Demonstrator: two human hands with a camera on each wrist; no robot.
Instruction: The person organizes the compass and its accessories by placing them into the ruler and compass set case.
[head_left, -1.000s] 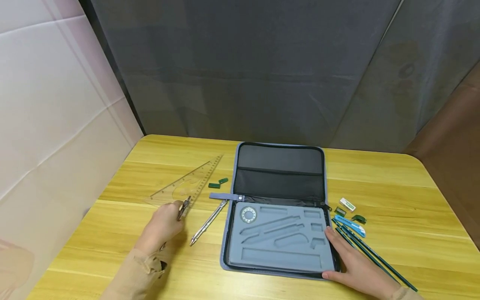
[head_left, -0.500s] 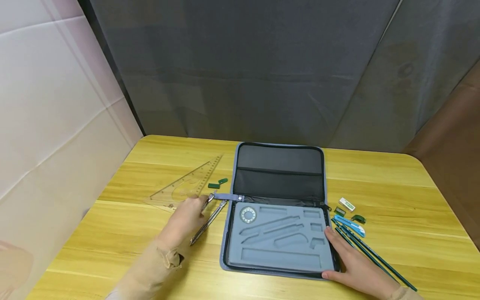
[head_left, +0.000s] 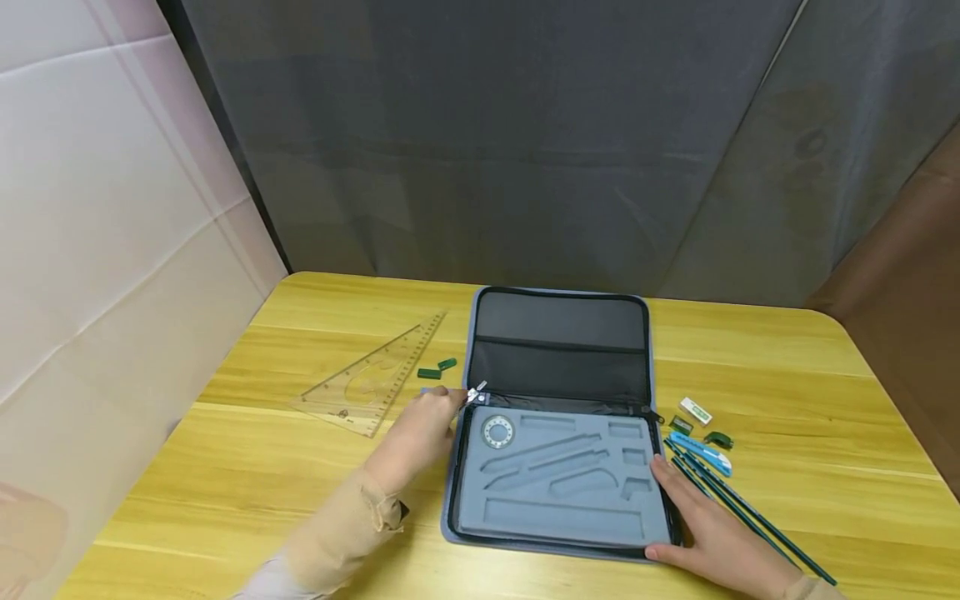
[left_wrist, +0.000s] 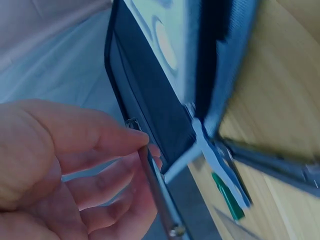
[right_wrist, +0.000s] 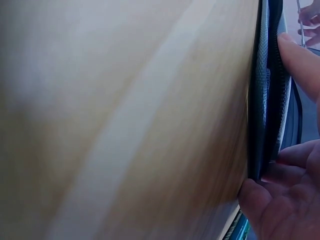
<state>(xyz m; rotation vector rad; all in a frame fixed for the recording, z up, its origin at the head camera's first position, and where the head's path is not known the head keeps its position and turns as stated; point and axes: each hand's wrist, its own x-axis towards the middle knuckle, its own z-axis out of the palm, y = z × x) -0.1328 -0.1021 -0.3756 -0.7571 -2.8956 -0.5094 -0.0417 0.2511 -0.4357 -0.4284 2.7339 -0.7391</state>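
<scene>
My left hand (head_left: 423,421) is at the left edge of the zip case, pinching a metal drawing compass (head_left: 476,392) between thumb and fingers. In the left wrist view the compass (left_wrist: 162,200) runs down from the fingertips. The blue-grey zip case (head_left: 448,521) lies unzipped and spread flat, with a grey moulded insert (head_left: 551,475) in its near half. A round white dial (head_left: 497,432) sits in the insert's far left corner. My right hand (head_left: 720,537) holds the case's near right corner, thumb on the front edge and fingers along the side.
A clear set square (head_left: 382,383) and two small green pieces (head_left: 430,374) lie left of the case. To the right are an eraser (head_left: 696,410), a sharpener (head_left: 681,424), a green item (head_left: 718,439), a blue cutter (head_left: 701,452) and dark green pencils (head_left: 757,517).
My left hand has carried the compass rightward from over the set square to the case's left edge. The other compass on the table is now covered by that hand. My right hand stays put.
</scene>
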